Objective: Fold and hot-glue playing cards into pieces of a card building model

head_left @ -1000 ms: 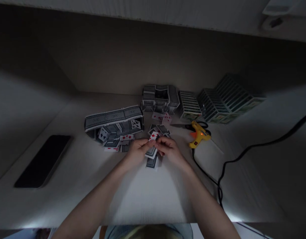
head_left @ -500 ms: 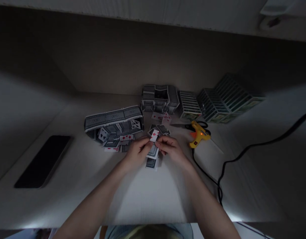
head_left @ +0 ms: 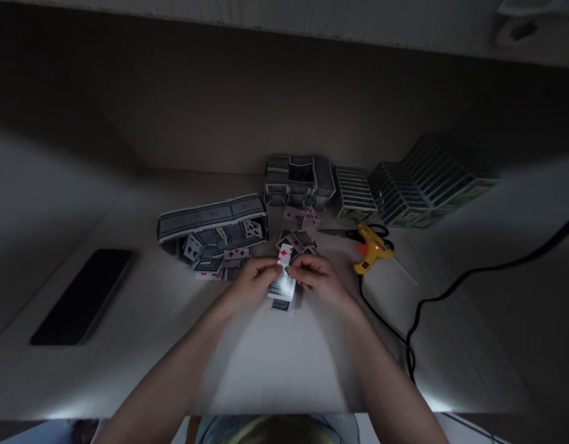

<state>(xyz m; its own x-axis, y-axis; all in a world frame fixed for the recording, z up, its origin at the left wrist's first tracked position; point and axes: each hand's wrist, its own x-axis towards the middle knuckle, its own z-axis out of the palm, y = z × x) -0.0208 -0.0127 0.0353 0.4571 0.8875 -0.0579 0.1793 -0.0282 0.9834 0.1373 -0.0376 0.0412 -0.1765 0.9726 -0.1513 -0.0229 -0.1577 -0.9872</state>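
Observation:
Between my two hands is a folded playing card (head_left: 282, 287), its patterned back toward me and a red-diamond strip standing out at the top. My left hand (head_left: 257, 279) pinches its left edge, and my right hand (head_left: 316, 275) pinches the right edge near the fold. Under it, another card (head_left: 281, 305) lies face down on the table. Just beyond my fingers is a small pile of loose cards (head_left: 297, 239). To the left stands a long structure built from cards (head_left: 213, 217), with several loose cards in and before it.
A yellow glue gun (head_left: 373, 248) with an orange light lies at right, its black cable (head_left: 432, 300) running off rightward. Scissors (head_left: 381, 230) lie behind it. A card-built block (head_left: 298, 182) and stacked card boxes (head_left: 356, 194) stand at the back. A phone (head_left: 83, 296) lies at left.
The held card has tilted, so its back now catches a bright glare. Both hands keep their pinch and have barely moved. The view has shifted slightly.

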